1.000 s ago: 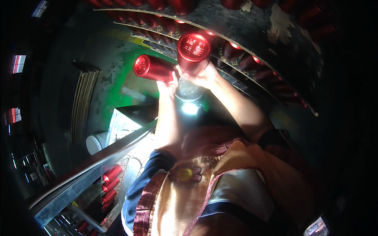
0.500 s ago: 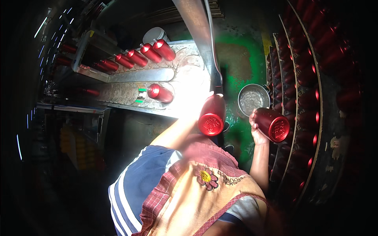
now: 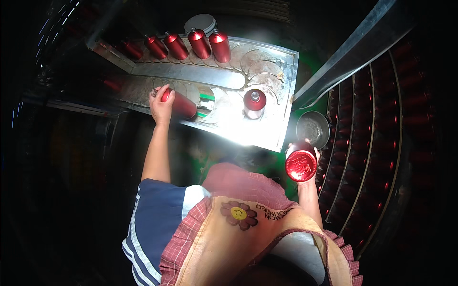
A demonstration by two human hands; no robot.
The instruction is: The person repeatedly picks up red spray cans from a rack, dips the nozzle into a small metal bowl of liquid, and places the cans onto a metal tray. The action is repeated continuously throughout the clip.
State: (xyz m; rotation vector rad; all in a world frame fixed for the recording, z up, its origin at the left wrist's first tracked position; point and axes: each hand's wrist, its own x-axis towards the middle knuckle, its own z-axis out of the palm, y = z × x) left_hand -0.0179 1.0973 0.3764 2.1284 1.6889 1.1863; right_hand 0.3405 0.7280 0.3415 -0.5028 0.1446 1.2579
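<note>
My left hand [image 3: 161, 106] is closed round the upper end of a red metal bottle [image 3: 185, 106] over the near lane of the conveyor [image 3: 191, 72]. Whether this bottle's base rests on the lane I cannot tell. To its right, another red bottle [image 3: 255, 101] stands upright on the conveyor, its grey neck pointing up. My right hand [image 3: 315, 148] grips a third red bottle [image 3: 301, 164] beside the conveyor's right end. That bottle's round embossed base faces me and hides most of my fingers.
Several red bottles [image 3: 199, 44] stand along the conveyor's far lane. A white bucket [image 3: 200, 22] is behind them. On the right, a metal bowl [image 3: 312, 129] sits near a rack [image 3: 369, 148] stacked with red bottles. A slanted metal post [image 3: 353, 52] rises by the conveyor's right corner.
My left hand has moved left from the conveyor's right end to the near lane, still with a red bottle in it. My right hand's bottle has turned more base-on. The view has shifted.
</note>
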